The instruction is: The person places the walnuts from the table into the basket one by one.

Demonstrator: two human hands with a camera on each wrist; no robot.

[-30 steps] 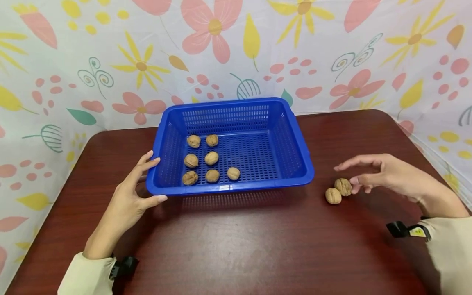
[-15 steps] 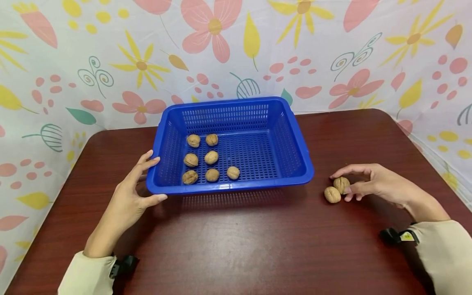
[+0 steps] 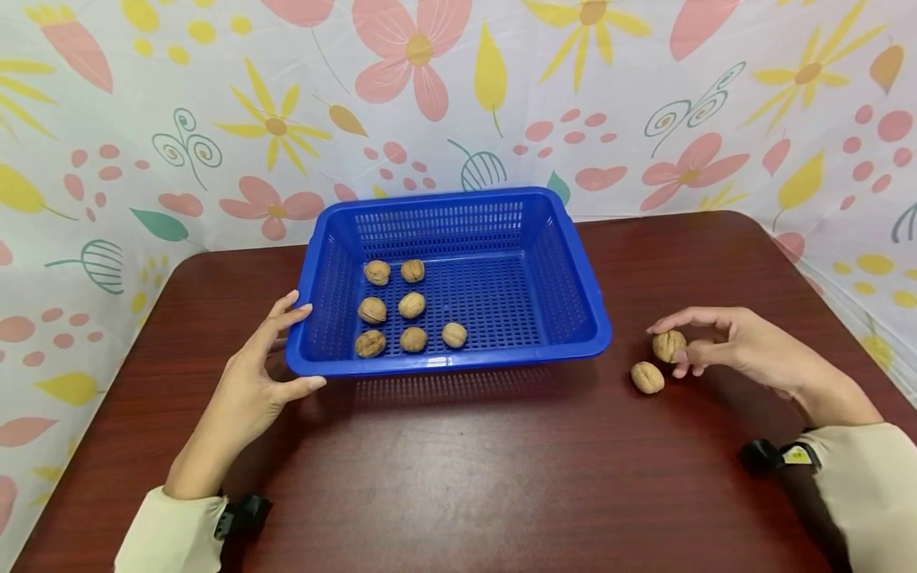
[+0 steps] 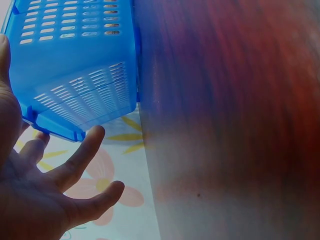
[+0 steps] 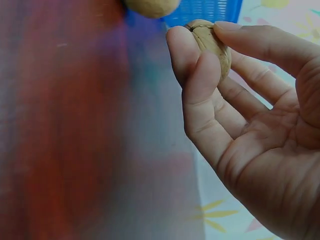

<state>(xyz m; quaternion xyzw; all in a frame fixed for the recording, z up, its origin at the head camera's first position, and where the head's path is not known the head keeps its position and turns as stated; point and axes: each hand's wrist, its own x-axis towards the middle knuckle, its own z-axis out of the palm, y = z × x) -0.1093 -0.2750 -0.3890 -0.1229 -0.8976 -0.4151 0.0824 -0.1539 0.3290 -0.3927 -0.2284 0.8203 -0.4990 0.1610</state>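
Note:
My right hand (image 3: 745, 354) pinches a walnut (image 3: 669, 346) between thumb and fingers, to the right of the blue basket (image 3: 458, 364). The right wrist view shows that walnut (image 5: 212, 45) between the thumb and curled fingertips. A second walnut (image 3: 648, 378) lies on the table just in front of it, slightly apart. At the basket's left end, my left hand (image 3: 251, 382) holds the rim, thumb at the front corner and fingers along the side. Several walnuts (image 3: 413, 340) sit on the basket floor, in rows toward its left half.
The dark red-brown table (image 3: 458, 477) extends in front of the basket and to both sides. A white cloth with printed flowers (image 3: 444, 95) hangs behind the table's far edge.
My right hand came in over the farther walnut, closed its fingers on it and shifted it slightly away from the other one. The left hand and basket stayed put.

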